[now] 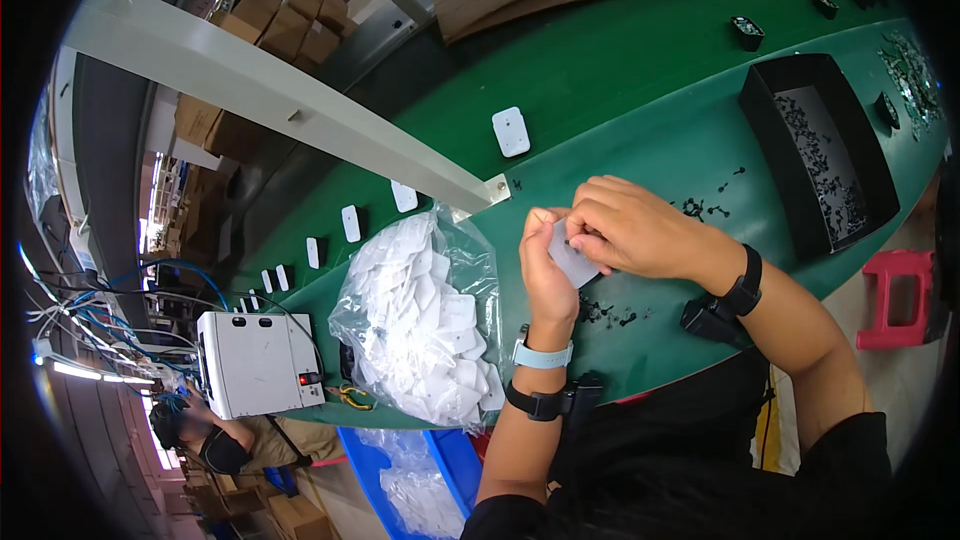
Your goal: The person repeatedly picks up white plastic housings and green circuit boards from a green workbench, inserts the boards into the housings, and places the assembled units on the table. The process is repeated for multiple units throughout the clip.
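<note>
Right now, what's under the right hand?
Part of a white plate, gripped by the left hand, shows past the right hand's fingers. The stretch beneath those fingers is covered, as is anything their tips may pinch.

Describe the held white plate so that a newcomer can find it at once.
On the green table, find the clear bag, then look rightward to the left hand. It holds the plate, with the right hand over it. Unlike the white plates heaped inside the bag, this one is gripped.
</note>
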`<move>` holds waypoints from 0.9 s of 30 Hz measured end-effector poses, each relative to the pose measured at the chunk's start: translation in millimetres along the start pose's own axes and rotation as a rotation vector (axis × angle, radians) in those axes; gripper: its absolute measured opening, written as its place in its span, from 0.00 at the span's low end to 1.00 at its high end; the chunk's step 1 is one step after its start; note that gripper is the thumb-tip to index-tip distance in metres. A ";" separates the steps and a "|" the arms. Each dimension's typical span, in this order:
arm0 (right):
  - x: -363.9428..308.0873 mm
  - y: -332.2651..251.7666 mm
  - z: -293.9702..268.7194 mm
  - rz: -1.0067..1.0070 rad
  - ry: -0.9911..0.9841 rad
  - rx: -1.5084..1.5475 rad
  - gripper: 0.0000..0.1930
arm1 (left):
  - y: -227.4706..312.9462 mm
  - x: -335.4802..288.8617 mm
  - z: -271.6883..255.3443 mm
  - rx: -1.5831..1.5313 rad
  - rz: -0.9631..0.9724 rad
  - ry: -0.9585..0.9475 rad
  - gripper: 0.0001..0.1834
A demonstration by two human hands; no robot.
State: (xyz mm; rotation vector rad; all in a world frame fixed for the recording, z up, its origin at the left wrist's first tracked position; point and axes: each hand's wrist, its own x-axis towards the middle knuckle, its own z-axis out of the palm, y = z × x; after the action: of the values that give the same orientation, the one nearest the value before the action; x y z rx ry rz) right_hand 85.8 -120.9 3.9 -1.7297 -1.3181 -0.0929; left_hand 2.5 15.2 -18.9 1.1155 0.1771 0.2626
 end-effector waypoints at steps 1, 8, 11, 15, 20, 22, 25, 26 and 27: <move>0.1 0.2 0.4 0.001 -0.005 -0.010 0.05 | -5.2 0.5 -3.5 0.016 0.001 0.009 0.14; 0.2 5.4 1.5 -0.002 0.065 -0.066 0.07 | -11.9 1.4 -8.0 -0.039 0.087 0.031 0.12; 1.0 7.7 -2.2 0.015 0.136 -0.095 0.07 | -2.4 -1.8 4.0 -0.051 0.059 0.072 0.12; 0.3 10.4 -4.6 0.072 0.289 -0.113 0.07 | 4.4 -4.3 3.4 -0.067 0.060 -0.124 0.16; -1.2 15.8 -10.1 0.102 0.281 -0.057 0.06 | 1.1 -4.6 9.4 -0.010 0.092 -0.056 0.17; -0.5 15.3 -9.6 0.122 0.310 -0.004 0.07 | 1.3 -4.3 12.0 0.011 0.085 -0.018 0.17; -0.2 12.6 -5.7 0.207 0.340 0.121 0.10 | 4.8 -3.6 10.8 -0.024 0.053 -0.033 0.17; 0.0 12.5 -6.0 0.254 0.310 0.168 0.11 | 6.2 -3.3 9.4 -0.047 0.039 -0.050 0.17; 0.0 12.5 -6.4 0.299 0.277 0.215 0.12 | 6.1 -3.4 8.8 -0.053 0.040 -0.049 0.17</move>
State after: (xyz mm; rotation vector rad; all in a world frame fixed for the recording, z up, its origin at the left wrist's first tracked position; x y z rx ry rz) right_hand 98.5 -125.2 -0.1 -1.6422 -0.8281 -0.0176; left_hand 0.9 9.1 -9.6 1.0730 0.1043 0.2736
